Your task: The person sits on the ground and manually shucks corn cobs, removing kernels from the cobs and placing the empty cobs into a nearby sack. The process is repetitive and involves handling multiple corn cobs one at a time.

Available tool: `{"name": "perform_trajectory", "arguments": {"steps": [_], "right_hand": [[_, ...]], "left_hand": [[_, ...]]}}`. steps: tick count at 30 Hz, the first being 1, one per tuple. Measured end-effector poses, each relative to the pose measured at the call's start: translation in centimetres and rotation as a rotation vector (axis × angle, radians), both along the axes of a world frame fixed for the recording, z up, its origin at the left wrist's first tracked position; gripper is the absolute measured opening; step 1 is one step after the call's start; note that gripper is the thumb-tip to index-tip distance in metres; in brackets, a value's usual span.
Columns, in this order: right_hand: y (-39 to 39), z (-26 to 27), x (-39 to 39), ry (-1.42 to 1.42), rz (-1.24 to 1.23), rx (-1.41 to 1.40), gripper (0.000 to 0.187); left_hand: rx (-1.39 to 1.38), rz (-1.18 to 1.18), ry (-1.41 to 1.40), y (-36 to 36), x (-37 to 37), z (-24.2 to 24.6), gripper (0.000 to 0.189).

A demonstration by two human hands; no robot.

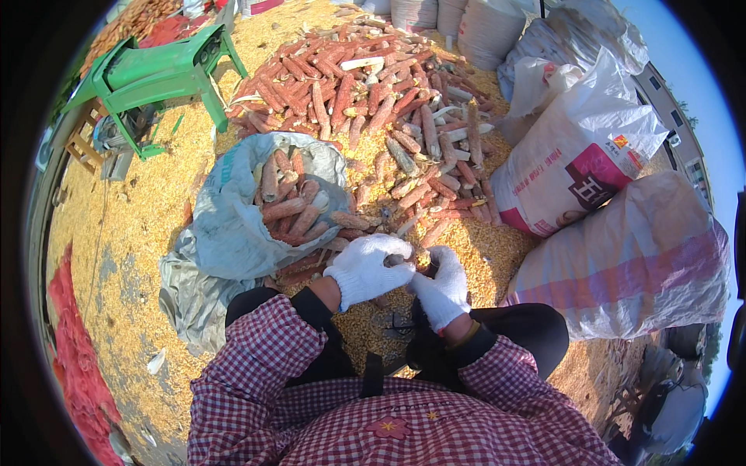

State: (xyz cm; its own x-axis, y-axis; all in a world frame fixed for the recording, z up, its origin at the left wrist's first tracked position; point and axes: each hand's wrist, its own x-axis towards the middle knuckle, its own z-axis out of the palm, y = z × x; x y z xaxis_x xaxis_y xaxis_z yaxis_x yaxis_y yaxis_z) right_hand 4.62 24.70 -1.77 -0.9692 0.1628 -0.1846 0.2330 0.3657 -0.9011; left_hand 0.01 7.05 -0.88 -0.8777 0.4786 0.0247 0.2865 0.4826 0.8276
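Observation:
In front of my knees, my left hand [373, 269], in a white knitted glove, grips a corn cob [397, 260]; its greyish end shows between thumb and fingers. My right hand [444, 289], gloved the same way, meets it from the right and holds the cob's other end, where some yellow shows. The gloves hide most of the cob. Just left of my hands an open pale blue-grey woven sack [233, 204] leans with its mouth towards me, several reddish cobs [291, 204] inside. Beyond my hands spreads a large heap of reddish corn cobs [332, 81].
Loose yellow corn kernels [157, 244] cover the ground. A green machine on legs [163, 70] stands at the far left. Full woven sacks [583, 157] and a striped sack [629, 256] stand close on the right. Red netting [81, 343] lies at the left edge.

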Motion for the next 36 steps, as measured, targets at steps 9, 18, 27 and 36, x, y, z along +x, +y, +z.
{"name": "perform_trajectory", "arguments": {"steps": [9,18,27,36], "right_hand": [[-0.4,-1.7,0.4,0.287,0.088,0.379,0.039],[-0.4,-1.3,0.7,0.148,0.140,0.268,0.039],[-0.1,-2.0,0.7,0.235,0.162,0.355,0.039],[-0.5,-1.0,0.6,0.184,0.119,0.286,0.041]], "left_hand": [[-0.033,0.045,0.056,1.1,0.9,0.5,0.033],[0.041,0.049,0.193,0.6,0.7,-1.2,0.020],[0.086,0.018,0.004,0.8,0.8,-0.3,0.034],[0.001,0.064,-0.019,1.2,1.1,0.3,0.028]]}}
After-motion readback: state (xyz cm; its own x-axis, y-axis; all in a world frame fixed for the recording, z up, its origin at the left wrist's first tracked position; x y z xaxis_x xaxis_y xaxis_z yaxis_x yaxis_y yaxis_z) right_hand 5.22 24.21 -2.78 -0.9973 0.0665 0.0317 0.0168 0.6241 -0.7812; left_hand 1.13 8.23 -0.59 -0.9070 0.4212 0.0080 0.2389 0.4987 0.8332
